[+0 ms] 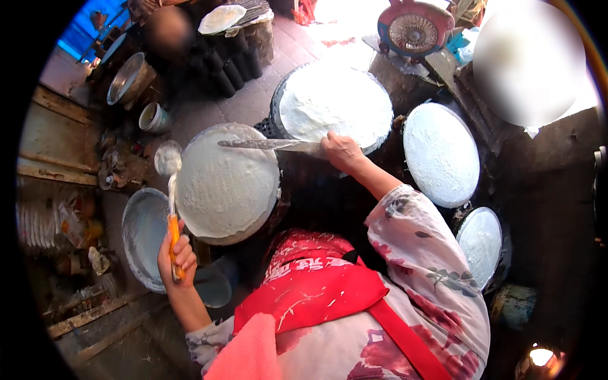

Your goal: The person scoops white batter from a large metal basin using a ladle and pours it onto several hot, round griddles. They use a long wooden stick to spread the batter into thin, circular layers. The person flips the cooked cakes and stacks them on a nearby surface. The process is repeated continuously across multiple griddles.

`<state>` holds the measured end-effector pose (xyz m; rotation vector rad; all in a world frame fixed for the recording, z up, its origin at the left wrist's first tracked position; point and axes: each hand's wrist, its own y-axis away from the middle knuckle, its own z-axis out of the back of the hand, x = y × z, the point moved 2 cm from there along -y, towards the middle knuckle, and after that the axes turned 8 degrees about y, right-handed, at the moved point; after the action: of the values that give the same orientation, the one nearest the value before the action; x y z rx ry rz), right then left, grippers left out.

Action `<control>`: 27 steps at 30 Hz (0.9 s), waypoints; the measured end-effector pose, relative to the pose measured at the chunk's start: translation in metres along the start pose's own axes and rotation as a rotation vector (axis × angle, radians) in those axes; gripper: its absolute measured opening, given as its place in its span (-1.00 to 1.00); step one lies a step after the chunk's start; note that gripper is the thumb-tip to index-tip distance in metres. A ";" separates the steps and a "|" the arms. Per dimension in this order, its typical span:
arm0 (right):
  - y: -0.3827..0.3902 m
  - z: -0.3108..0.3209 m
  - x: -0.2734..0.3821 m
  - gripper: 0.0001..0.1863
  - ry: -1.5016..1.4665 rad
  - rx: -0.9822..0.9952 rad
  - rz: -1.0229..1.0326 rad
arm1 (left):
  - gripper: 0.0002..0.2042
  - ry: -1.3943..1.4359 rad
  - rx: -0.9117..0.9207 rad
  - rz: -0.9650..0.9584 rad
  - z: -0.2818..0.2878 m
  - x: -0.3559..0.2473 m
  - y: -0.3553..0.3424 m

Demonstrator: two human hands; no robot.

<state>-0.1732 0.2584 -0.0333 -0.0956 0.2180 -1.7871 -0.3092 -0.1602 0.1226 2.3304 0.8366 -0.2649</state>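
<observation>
Wrapped around the orange handle of a ladle [174, 237], my left hand [178, 256] is closed. The ladle's batter-coated round bowl points away from me, beside the left edge of a round griddle covered in a pale, thin batter sheet [221, 190]. My right hand [342, 152] grips one end of a long flat spatula [263, 144], smeared with white. Its blade reaches left over the far part of that sheet; I cannot tell whether it touches. Beyond my right hand lies another white-covered round griddle [335, 104].
Two more white-topped rounds [441, 155] [480, 247] stand to the right. A basin of pale liquid [142, 237] and a bucket [214, 284] are near my left arm. Farther off are black cylinders [231, 66], a fan [415, 33] and a small pail [154, 118].
</observation>
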 end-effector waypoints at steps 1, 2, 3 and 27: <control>-0.009 -0.003 0.000 -0.96 0.031 0.009 0.037 | -0.64 0.002 -0.012 -0.012 0.009 -0.007 0.002; -0.014 -0.003 -0.004 -0.96 0.000 -0.048 0.048 | -0.65 0.001 -0.022 -0.020 0.015 -0.013 0.001; -0.017 -0.002 -0.006 -0.96 -0.040 -0.106 0.064 | -0.65 0.000 -0.034 -0.025 0.020 -0.019 0.002; 0.349 0.257 0.163 -0.81 -0.141 -0.264 -1.558 | -0.60 -0.549 0.503 1.006 -0.118 0.124 -0.129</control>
<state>0.1705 0.0012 0.1397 -0.7370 0.3044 -3.2618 -0.2971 0.0533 0.1018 2.5938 -0.7497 -0.6599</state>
